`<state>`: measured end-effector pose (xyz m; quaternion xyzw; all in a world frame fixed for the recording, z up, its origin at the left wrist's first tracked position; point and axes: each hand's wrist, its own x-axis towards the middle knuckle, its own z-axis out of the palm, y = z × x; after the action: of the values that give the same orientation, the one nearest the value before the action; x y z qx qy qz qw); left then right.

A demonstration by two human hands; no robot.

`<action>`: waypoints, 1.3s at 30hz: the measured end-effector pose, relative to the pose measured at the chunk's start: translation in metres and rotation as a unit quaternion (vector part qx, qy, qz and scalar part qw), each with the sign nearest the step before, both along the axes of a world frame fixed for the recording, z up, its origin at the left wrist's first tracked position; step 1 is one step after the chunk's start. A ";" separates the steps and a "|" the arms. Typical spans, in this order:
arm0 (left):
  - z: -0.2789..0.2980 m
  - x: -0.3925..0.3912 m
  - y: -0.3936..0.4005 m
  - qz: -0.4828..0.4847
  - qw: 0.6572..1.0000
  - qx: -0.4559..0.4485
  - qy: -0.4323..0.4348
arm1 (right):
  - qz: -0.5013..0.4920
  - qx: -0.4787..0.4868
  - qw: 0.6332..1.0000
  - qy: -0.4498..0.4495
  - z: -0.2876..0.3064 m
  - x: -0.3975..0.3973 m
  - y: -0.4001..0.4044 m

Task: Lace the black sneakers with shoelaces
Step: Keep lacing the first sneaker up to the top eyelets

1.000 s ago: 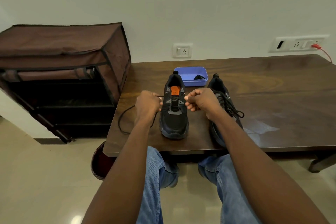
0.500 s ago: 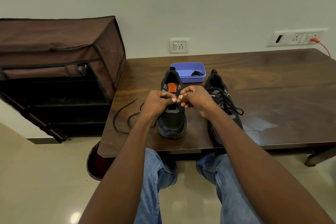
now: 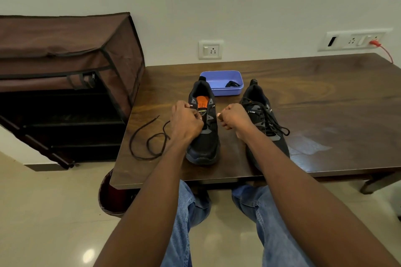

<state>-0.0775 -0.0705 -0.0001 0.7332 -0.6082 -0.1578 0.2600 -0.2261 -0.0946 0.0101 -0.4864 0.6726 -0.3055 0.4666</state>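
pinching the black shoelace at an eyelet, the left hand works on the left sneaker, which stands mid-table with its orange insole showing. the right hand is curled tight beside it; whether it grips the lace's other end cannot be told. lacing looks barely begun, and next the ends likely need drawing even before crossing. the right sneaker is laced, partly hidden by the forearm.
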 end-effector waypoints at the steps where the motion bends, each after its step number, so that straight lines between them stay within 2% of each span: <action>1: 0.000 0.000 0.000 -0.009 1.000 0.006 -0.006 | 0.000 0.009 1.000 0.004 -0.002 0.001 -0.001; 3: 0.000 -0.001 0.001 -0.021 0.999 0.023 -0.009 | 0.007 0.032 0.999 0.004 -0.007 0.002 -0.004; 7: -0.001 -0.003 0.000 -0.008 0.996 0.042 0.084 | 0.034 0.064 0.997 0.025 -0.017 0.007 -0.008; 12: -0.004 -0.011 -0.004 0.018 0.987 0.062 0.150 | 0.066 0.065 0.994 0.054 -0.018 0.009 -0.006; 15: -0.006 -0.014 -0.003 0.031 0.984 0.089 0.149 | 0.069 0.060 0.994 0.056 -0.018 0.009 -0.006; 20: -0.011 -0.009 -0.004 0.000 0.988 0.110 0.112 | 0.068 0.061 0.994 0.062 -0.018 0.009 -0.005; 25: -0.014 -0.011 -0.008 0.075 0.958 0.121 0.249 | 0.073 0.055 0.993 0.080 -0.016 0.008 -0.003; 28: -0.015 -0.016 -0.010 0.122 0.939 0.131 0.293 | 0.080 0.044 0.991 0.095 -0.016 0.007 -0.003; 32: -0.016 -0.013 -0.009 0.120 0.942 0.134 0.284 | 0.093 0.017 0.993 0.069 -0.020 0.004 0.000; 39: -0.010 -0.008 -0.002 0.064 0.958 0.146 0.240 | 0.090 -0.011 0.988 0.126 -0.018 0.009 0.002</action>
<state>-0.0858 -0.0721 -0.0105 0.7412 -0.4500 -0.3995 0.2975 -0.2167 -0.0922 -0.0078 -0.5842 0.6765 -0.2059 0.3982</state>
